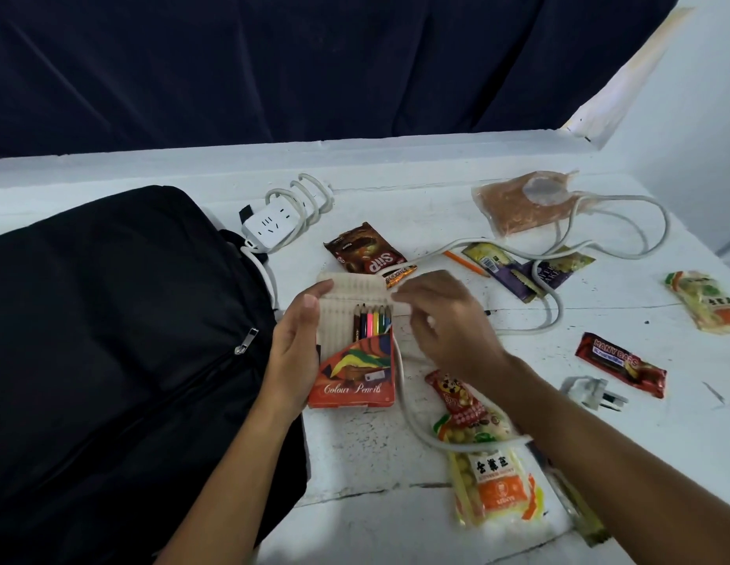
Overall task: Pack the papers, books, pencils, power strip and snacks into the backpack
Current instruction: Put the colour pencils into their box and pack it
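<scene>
My left hand grips an orange box of colour pencils by its left side, with its flap open and several pencil tips showing. My right hand is at the box's top right edge, fingers curled near the flap; whether it holds anything is blurred. The black backpack lies on the left, zipper shut. A white power strip sits behind it; its cable loops across the table to the plug. A loose orange pencil lies behind my right hand.
Snack packets are scattered on the white table: a brown Siip packet, purple packets, a red bar, yellow-orange bags, and a clear bag of reddish bits. A dark curtain hangs behind.
</scene>
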